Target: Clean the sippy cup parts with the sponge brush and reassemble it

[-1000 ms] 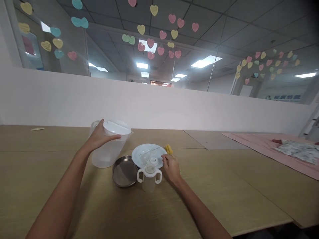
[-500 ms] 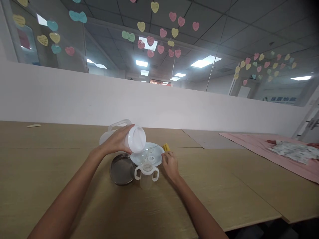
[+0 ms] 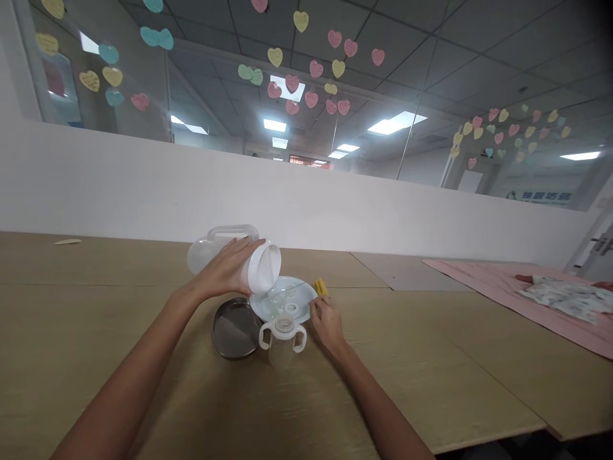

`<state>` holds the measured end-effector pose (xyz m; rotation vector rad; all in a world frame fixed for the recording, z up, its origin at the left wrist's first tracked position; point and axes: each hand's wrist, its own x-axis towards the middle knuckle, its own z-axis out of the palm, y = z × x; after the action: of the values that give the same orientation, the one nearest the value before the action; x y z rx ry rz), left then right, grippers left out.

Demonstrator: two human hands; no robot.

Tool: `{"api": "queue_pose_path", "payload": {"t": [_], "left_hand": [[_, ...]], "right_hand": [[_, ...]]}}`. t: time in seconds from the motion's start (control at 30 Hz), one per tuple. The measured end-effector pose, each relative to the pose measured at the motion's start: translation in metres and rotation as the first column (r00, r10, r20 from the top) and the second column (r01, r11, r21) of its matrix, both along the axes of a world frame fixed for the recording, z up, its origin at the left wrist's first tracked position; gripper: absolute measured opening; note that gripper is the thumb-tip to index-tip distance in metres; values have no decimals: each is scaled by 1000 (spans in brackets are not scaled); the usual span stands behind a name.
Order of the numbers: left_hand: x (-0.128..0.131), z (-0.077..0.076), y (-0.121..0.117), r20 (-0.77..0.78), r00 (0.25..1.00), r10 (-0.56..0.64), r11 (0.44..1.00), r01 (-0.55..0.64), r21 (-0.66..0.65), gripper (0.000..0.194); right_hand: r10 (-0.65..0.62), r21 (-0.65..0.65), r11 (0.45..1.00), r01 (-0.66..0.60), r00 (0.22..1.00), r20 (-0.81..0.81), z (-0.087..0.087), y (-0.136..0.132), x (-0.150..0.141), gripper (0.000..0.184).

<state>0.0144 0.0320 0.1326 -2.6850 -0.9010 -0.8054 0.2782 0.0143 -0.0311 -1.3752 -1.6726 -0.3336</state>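
Note:
My left hand (image 3: 221,273) is wrapped around a translucent plastic pitcher (image 3: 199,254) near its white lid (image 3: 265,268). The pitcher lies tilted far over, lid end above the left side of a white plate (image 3: 305,295). At the plate's right rim, the fingers of my right hand (image 3: 328,321) are pinched on the edge. Clear parts and a white ring (image 3: 292,309) rest on the plate. In front of it stands an uncapped clear baby bottle (image 3: 281,350) with two white handles. I cannot make out whether water is flowing from the pitcher.
A round metal pan (image 3: 235,329) sits left of the bottle. Behind my right hand lies a yellow object (image 3: 320,287). A pink cloth (image 3: 479,279) with a patterned fabric (image 3: 565,297) covers the table's right side. A white wall (image 3: 335,207) bounds the back.
My left hand has tipped the pitcher from nearly upright to steeply tilted and moved it right, toward the plate. My right hand has stayed at the plate's rim.

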Motion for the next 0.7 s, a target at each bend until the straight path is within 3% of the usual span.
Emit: {"api": "queue_pose_path", "payload": {"t": [0.7], "left_hand": [[0,9,-9,-78,997,-7,997,12,71,90]], "right_hand": [[-4,-35,999,6,999,44,1,0,0,26]]}}
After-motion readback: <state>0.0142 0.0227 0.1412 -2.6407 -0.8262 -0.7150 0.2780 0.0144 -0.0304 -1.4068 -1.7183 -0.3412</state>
